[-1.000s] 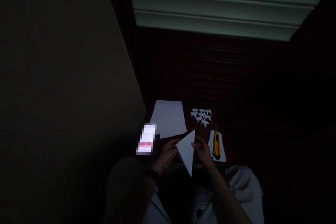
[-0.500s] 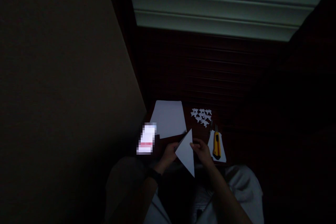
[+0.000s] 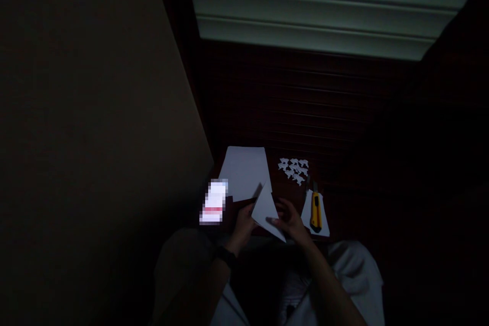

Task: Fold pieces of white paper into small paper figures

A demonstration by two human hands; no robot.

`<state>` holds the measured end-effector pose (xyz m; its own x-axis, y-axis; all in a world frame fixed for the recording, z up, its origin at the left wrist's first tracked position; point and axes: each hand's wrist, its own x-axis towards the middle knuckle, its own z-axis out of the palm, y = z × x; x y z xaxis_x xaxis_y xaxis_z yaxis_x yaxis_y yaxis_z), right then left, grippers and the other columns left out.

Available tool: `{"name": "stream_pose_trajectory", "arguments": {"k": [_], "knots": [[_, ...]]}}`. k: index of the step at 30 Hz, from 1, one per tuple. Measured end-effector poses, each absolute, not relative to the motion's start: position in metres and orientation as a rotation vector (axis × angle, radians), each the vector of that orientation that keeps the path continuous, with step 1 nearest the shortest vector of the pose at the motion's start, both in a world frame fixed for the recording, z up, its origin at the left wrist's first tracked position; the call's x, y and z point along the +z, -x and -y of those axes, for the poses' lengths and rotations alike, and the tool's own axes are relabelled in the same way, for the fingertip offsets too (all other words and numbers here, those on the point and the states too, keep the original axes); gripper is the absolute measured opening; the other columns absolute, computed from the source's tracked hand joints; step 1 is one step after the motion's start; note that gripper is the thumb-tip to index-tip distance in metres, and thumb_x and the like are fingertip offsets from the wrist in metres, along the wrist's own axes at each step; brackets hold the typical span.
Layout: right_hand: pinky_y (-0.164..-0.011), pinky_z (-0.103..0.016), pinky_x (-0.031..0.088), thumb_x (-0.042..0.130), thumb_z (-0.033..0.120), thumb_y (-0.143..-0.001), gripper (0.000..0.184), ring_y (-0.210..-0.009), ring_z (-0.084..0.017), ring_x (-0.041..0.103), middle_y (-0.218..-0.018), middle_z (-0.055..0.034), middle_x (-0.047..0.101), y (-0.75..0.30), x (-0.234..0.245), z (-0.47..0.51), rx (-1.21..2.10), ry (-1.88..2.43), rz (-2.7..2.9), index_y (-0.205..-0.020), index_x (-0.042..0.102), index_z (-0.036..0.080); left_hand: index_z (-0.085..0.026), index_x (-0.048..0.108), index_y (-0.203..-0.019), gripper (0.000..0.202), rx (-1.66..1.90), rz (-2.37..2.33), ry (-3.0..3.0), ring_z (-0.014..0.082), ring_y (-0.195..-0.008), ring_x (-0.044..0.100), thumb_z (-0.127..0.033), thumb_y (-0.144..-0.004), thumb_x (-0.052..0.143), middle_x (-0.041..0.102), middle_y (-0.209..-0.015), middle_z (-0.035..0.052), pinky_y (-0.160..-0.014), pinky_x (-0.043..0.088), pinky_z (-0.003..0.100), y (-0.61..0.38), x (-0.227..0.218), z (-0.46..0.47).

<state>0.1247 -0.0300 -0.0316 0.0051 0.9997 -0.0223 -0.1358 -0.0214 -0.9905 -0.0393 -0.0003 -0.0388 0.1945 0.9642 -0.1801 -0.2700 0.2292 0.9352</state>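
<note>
In dim light I hold a white paper triangle (image 3: 266, 210) over a small dark table (image 3: 286, 193). My left hand (image 3: 243, 224) grips its left edge, fingers closed on the paper. My right hand (image 3: 292, 221) pinches its right side, thumb on top. A watch sits on my left wrist. The triangle's long point slants down and to the right.
A white sheet stack (image 3: 246, 170) lies behind the hands. Several small white paper cut-outs (image 3: 293, 169) lie at the back right. A yellow utility knife (image 3: 315, 210) rests on a paper scrap (image 3: 324, 216) at the right. A lit, blurred phone screen (image 3: 214, 202) sits at the left.
The triangle has turned counter-clockwise and risen a little; its lower point swung from straight down to down-right. Both hands shifted slightly with it.
</note>
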Motion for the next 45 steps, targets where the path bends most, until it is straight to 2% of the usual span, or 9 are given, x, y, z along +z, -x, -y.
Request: {"name": "stream_pose_trajectory", "arguments": {"k": [4, 7, 12, 19, 26, 31, 34, 38, 45], "knots": [[-0.095, -0.042, 0.031, 0.078, 0.026, -0.047, 0.096, -0.115, -0.026, 0.038, -0.132, -0.0091, 0.034, -0.118, -0.023, 0.041, 1.069, 1.165, 1.413, -0.129, 0.029, 0.026, -0.014, 0.057, -0.108, 0.045, 1.100, -0.956, -0.859, 0.0201, -0.072, 0.062, -0.028, -0.066, 0.064, 0.066, -0.089, 0.0102, -0.059, 0.048, 0.029, 0.037, -0.039, 0.000], [-0.100, -0.041, 0.024, 0.076, 0.026, -0.050, 0.095, -0.121, -0.025, 0.030, -0.133, -0.0067, 0.032, -0.114, -0.022, 0.046, 0.942, 1.238, 1.549, -0.131, 0.026, 0.026, -0.013, 0.056, -0.110, 0.047, 1.093, -0.951, -0.895, 0.0203, -0.072, 0.062, -0.027, -0.065, 0.064, 0.065, -0.091, 0.0105, -0.059, 0.048, 0.029, 0.037, -0.042, 0.000], [-0.099, -0.040, 0.026, 0.069, 0.030, -0.062, 0.082, -0.119, -0.023, 0.034, -0.131, -0.0063, 0.035, -0.112, -0.028, 0.046, 0.902, 1.325, 1.532, -0.131, 0.025, 0.027, -0.013, 0.056, -0.109, 0.046, 1.065, -0.969, -0.965, 0.0197, -0.070, 0.062, -0.030, -0.067, 0.063, 0.065, -0.090, 0.0104, -0.058, 0.047, 0.027, 0.039, -0.043, -0.001], [-0.098, -0.039, 0.028, 0.072, 0.031, -0.057, 0.087, -0.119, -0.025, 0.035, -0.131, -0.0070, 0.036, -0.114, -0.027, 0.047, 0.886, 1.315, 1.586, -0.131, 0.027, 0.026, -0.012, 0.058, -0.106, 0.046, 1.058, -0.996, -0.987, 0.0202, -0.072, 0.061, -0.029, -0.063, 0.065, 0.066, -0.089, 0.0095, -0.061, 0.047, 0.028, 0.039, -0.040, -0.001], [-0.096, -0.040, 0.032, 0.061, 0.040, -0.069, 0.066, -0.115, -0.023, 0.041, -0.128, -0.0058, 0.043, -0.113, -0.028, 0.044, 1.027, 1.252, 1.350, -0.128, 0.034, 0.025, -0.011, 0.059, -0.104, 0.044, 1.042, -0.981, -0.990, 0.0218, -0.075, 0.061, -0.034, -0.066, 0.063, 0.065, -0.090, 0.0103, -0.062, 0.048, 0.030, 0.038, -0.036, 0.002], [-0.097, -0.040, 0.030, 0.054, 0.048, -0.073, 0.049, -0.111, -0.024, 0.045, -0.118, -0.0067, 0.053, -0.128, -0.037, 0.036, 1.048, 1.329, 1.050, -0.113, 0.052, 0.021, -0.011, 0.058, -0.103, 0.044, 1.030, -0.955, -0.939, 0.0236, -0.080, 0.061, -0.037, -0.068, 0.063, 0.064, -0.095, 0.0122, -0.065, 0.049, 0.033, 0.038, -0.031, 0.004], [-0.092, -0.039, 0.035, 0.055, 0.052, -0.069, 0.048, -0.105, -0.025, 0.050, -0.108, -0.0080, 0.059, -0.136, -0.042, 0.032, 1.139, 1.349, 0.787, -0.101, 0.060, 0.016, -0.010, 0.058, -0.101, 0.044, 1.027, -0.957, -0.917, 0.0246, -0.082, 0.061, -0.037, -0.068, 0.063, 0.063, -0.097, 0.0135, -0.066, 0.049, 0.034, 0.039, -0.031, 0.005], [-0.083, -0.035, 0.043, 0.060, 0.052, -0.065, 0.048, -0.096, -0.025, 0.055, -0.100, -0.0082, 0.063, -0.138, -0.040, 0.032, 1.249, 1.231, 0.540, -0.095, 0.061, 0.015, -0.011, 0.060, -0.099, 0.041, 1.029, -0.953, -0.910, 0.0253, -0.084, 0.060, -0.037, -0.067, 0.064, 0.063, -0.098, 0.0138, -0.066, 0.049, 0.034, 0.040, -0.032, 0.005], [-0.076, -0.035, 0.048, 0.053, 0.052, -0.072, 0.047, -0.091, -0.023, 0.058, -0.095, -0.0078, 0.065, -0.138, -0.044, 0.036, 1.286, 1.141, 0.537, -0.099, 0.058, 0.015, -0.012, 0.058, -0.104, 0.044, 1.014, -0.912, -0.905, 0.0256, -0.087, 0.059, -0.035, -0.067, 0.064, 0.062, -0.103, 0.0134, -0.069, 0.048, 0.035, 0.042, -0.026, 0.006]]}}
